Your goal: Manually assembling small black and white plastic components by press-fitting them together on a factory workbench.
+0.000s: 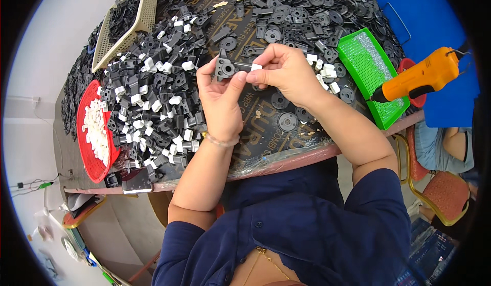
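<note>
My left hand (221, 107) is closed on a black plastic bracket (224, 69) with round holes and a narrow stem. At the stem's right end, my right hand (290, 74) pinches a small white plastic cap (256, 67) between thumb and fingers. The cap touches the stem; how far it sits on it is hidden by my fingers. Left of my hands spreads a heap of black brackets (163, 81), many with white caps. A few loose white caps (327, 71) lie just right of my right hand.
A red basket (84, 127) of white pieces and a beige crate (148, 15) of black parts stand at the left. Black discs (319, 0) pile up at the back. On the right are a green tray (353, 56) of small metal pieces and an orange power screwdriver (424, 74).
</note>
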### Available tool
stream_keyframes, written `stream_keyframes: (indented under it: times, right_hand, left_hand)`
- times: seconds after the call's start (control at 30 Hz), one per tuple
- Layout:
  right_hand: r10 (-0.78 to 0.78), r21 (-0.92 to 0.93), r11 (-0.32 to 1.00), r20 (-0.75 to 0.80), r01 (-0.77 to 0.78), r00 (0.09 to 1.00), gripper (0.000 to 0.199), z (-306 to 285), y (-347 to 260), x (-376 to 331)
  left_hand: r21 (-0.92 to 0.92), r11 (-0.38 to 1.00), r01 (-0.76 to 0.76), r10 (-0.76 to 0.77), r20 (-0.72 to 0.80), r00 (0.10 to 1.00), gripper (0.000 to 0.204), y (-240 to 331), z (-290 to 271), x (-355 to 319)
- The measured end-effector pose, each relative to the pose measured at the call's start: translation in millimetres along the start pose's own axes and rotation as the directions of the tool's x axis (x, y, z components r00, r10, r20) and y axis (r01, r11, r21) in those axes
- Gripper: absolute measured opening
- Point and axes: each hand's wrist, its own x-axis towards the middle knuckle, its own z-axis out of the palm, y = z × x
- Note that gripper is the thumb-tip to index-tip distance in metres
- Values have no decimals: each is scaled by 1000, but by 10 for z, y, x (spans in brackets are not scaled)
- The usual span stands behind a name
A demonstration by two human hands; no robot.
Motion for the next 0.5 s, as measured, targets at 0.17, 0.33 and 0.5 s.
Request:
stream_keyframes:
  times: [0.17,0.33,0.5]
  right_hand:
    - [-264,-96,948,293,303,919,71,19,-5,142]
    - [-135,-92,979,383,183,914,71,146,-251,237]
    - [-293,-272,891,265,362,919,68,651,-421,658]
  left_hand:
    - [-319,886,335,-290,181,940,60,175,61,-4]
    - [-455,811,367,-281,247,927,62,224,38,16]
    - [-592,697,405,-368,189,910,50,66,-24,63]
